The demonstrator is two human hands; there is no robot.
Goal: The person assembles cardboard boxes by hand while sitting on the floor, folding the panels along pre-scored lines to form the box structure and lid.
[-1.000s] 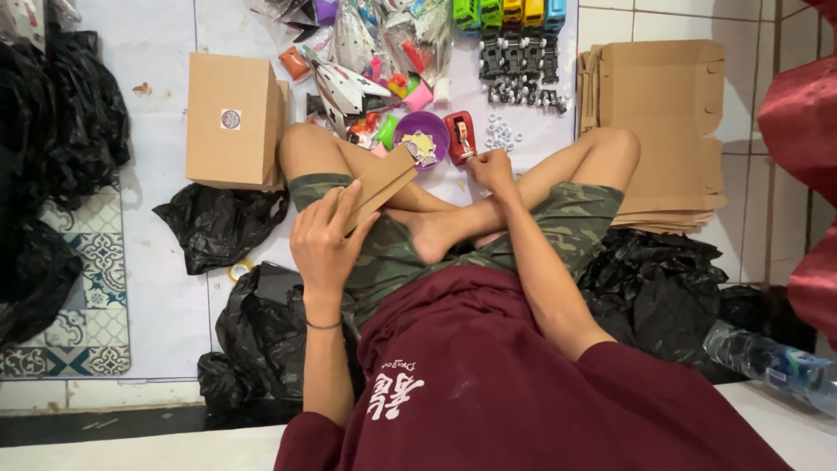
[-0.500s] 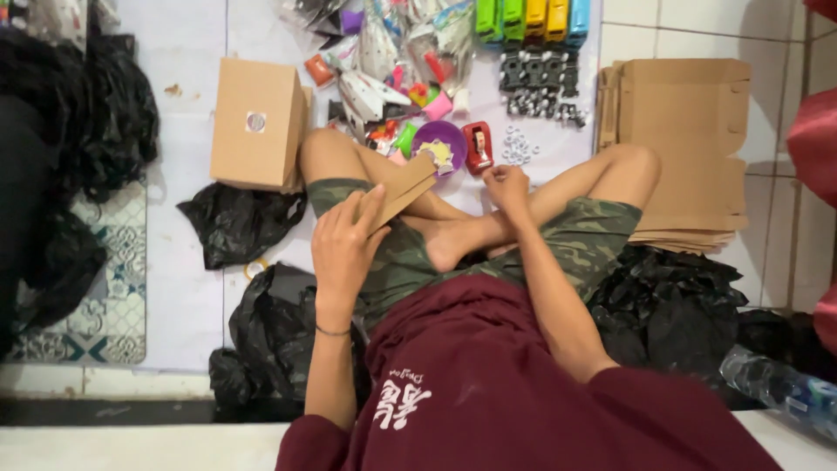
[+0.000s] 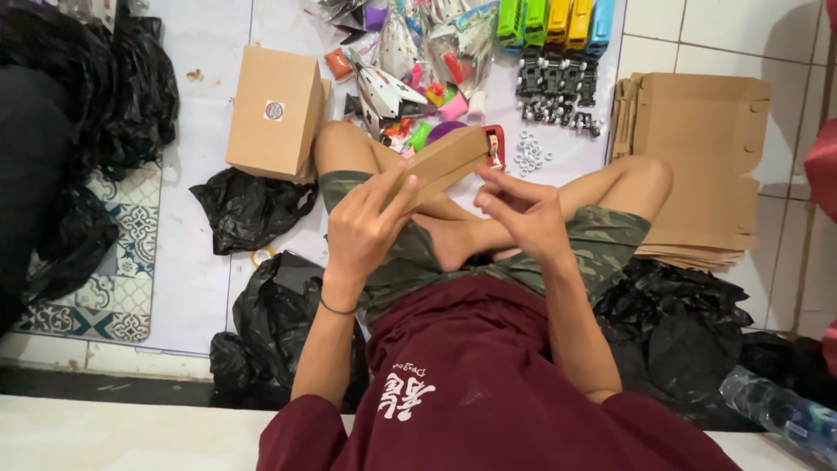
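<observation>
A flat, folded cardboard box [image 3: 440,166] is held above the person's crossed legs, its long axis slanting from lower left near the left thumb up to the right, where its far end points at a small red toy [image 3: 495,144] on the floor. The left hand [image 3: 366,228] grips the box's lower end, fingers wrapped round the back and thumb laid along the near edge, wrist bent back with a thin black band [image 3: 336,307] on it. The right hand [image 3: 521,212] sits just right of the box, fingers half curled and tips reaching towards its underside; I cannot tell whether they touch it, and it holds nothing else.

Beyond the knees lies a heap of toys in clear wrappers [image 3: 410,61], white, pink and green among them. To its right stands a row of toy trucks [image 3: 549,22], green, yellow and blue, with black wheel frames [image 3: 558,87] below and small white rings [image 3: 527,155] scattered beside. Left of the heap stands a made-up brown box [image 3: 275,113] with a small round sticker [image 3: 274,110] on its face. A stack of flat cardboard blanks [image 3: 697,166] rests by the right knee. Black plastic bags [image 3: 248,205] lie on the floor on both sides, a patterned mat [image 3: 113,270] to the far left, and a clear bottle [image 3: 776,414] lies at the lower right.
</observation>
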